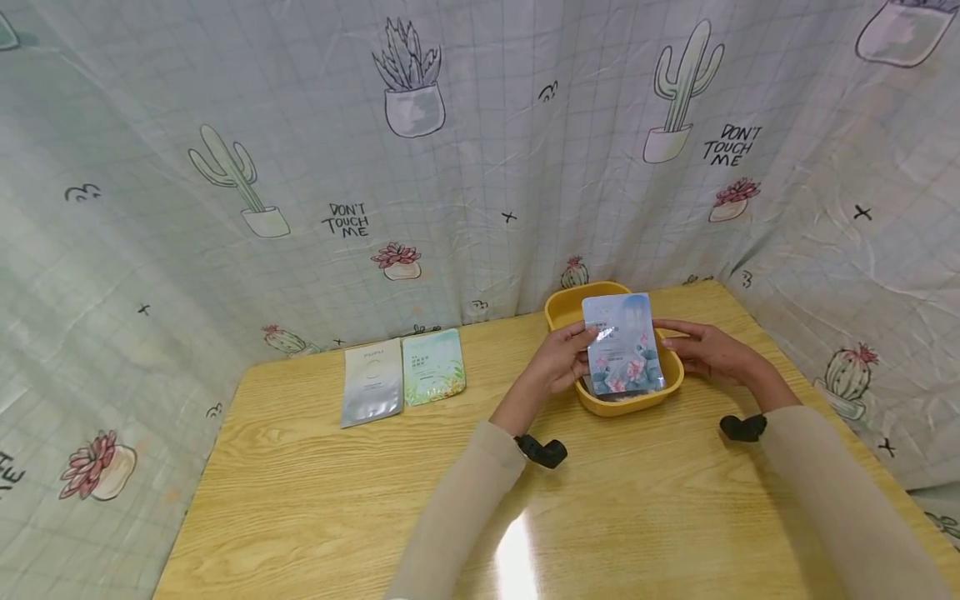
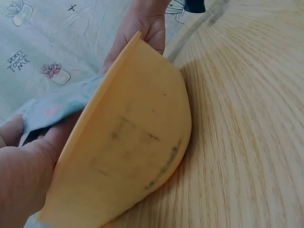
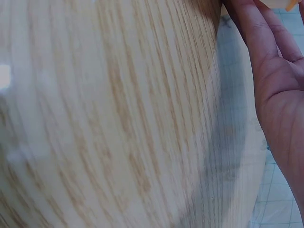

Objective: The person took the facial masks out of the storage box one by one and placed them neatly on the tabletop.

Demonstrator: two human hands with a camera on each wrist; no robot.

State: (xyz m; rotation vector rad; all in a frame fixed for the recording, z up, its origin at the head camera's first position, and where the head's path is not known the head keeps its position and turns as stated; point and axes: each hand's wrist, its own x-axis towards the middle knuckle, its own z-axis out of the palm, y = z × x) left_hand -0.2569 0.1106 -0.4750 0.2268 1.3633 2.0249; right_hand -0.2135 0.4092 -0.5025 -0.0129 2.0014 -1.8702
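Note:
A blue face mask packet (image 1: pixel 625 346) with pink lotus flowers is held over a yellow plastic basket (image 1: pixel 633 407). My left hand (image 1: pixel 557 360) pinches the packet's left edge, thumb on its printed front. In the left wrist view, the packet (image 2: pixel 66 102) tilts above the rim, and the basket's scuffed outer wall (image 2: pixel 137 128) hides part of the fingers. On the other side, my right hand (image 1: pixel 708 348) has its fingers extended along the basket's right rim, fingertips close to the packet's right edge. Much of the basket's inside is hidden behind the packet.
Two more packets lie side by side on the wooden table (image 1: pixel 300 500) to the left: a silver one (image 1: pixel 372 383) and a pale green one (image 1: pixel 433 367). Behind the table hangs a curtain (image 1: pixel 480 167) printed with cacti.

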